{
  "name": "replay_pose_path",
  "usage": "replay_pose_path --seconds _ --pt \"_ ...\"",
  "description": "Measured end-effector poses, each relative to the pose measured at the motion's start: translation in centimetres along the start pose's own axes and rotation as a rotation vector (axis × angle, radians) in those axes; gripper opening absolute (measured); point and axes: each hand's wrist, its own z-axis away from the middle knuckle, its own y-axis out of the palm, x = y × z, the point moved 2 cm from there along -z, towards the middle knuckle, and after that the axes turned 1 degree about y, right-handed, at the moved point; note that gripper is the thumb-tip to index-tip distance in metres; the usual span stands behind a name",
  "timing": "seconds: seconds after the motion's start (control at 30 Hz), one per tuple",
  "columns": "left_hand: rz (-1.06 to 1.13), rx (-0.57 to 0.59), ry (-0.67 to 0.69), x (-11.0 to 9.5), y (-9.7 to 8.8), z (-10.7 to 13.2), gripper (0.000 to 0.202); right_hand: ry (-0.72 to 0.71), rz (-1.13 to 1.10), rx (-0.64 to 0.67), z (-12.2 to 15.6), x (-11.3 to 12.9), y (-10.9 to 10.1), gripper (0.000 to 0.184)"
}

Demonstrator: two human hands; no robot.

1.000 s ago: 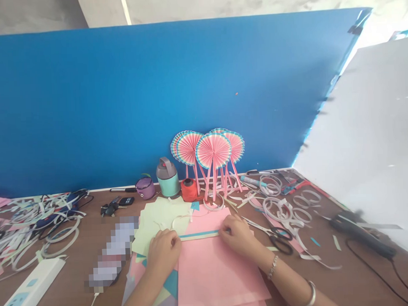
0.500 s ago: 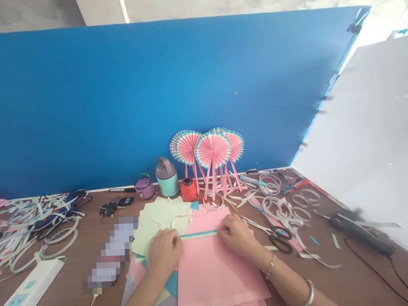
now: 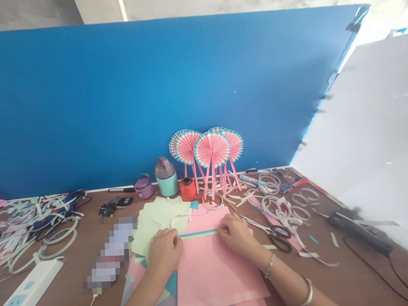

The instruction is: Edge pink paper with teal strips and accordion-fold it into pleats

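Observation:
A pink sheet of paper (image 3: 218, 271) lies in front of me, with a narrow blue and cream band (image 3: 198, 234) along its far edge. At the left end of that band, my left hand (image 3: 165, 249) is closed on the paper, its fingers curled. My right hand (image 3: 236, 233) pinches the right end in the same way; its fingertips are mostly hidden. Beyond the band lies more pink paper (image 3: 208, 216). Light green sheets (image 3: 159, 212) lie under and behind my left hand. Just right of my right hand rest black-handled scissors (image 3: 277, 237).
Pink paper fans (image 3: 212, 149) stand against the blue partition (image 3: 121, 98), near a teal bottle (image 3: 167, 183), a purple cup (image 3: 144, 188) and red thread (image 3: 188, 189). Tape rings (image 3: 276, 207) and a glue gun (image 3: 359, 232) lie right. A power strip (image 3: 31, 286) and a paper-strip pile (image 3: 35, 221) lie left.

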Motion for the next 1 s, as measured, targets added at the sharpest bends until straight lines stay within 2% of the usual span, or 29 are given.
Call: replay_pose_path --seconds 0.33,0.6,0.7,0.77,0.83,0.87,0.93,1.0 --pt "0.004 -0.013 0.003 -0.1 0.0 0.0 0.022 -0.008 -0.014 -0.001 0.1 0.2 -0.1 0.018" --pt "0.164 0.005 -0.005 1.4 0.0 0.0 0.015 0.001 -0.011 0.006 -0.1 0.1 0.1 0.017" --pt "0.218 -0.102 -0.043 1.7 -0.7 0.3 0.016 0.011 -0.017 0.002 -0.1 0.1 0.1 0.016" --pt "0.225 -0.261 0.018 1.4 -1.4 0.8 0.02 0.011 -0.019 -0.003 0.0 0.1 0.0 0.017" --pt "0.202 -0.378 0.177 0.6 -1.6 1.5 0.026 0.006 -0.017 -0.009 0.0 0.3 -0.1 0.019" --pt "0.186 -0.395 0.271 0.1 -1.4 1.9 0.029 0.005 -0.014 -0.01 0.1 0.3 -0.1 0.02" --pt "0.138 -0.351 0.434 -0.9 -0.4 2.6 0.036 0.006 -0.013 -0.011 0.1 0.4 -0.2 0.021" --pt "0.053 -0.318 0.504 -1.6 1.1 3.2 0.042 0.01 -0.014 -0.006 0.0 0.3 -0.1 0.02"
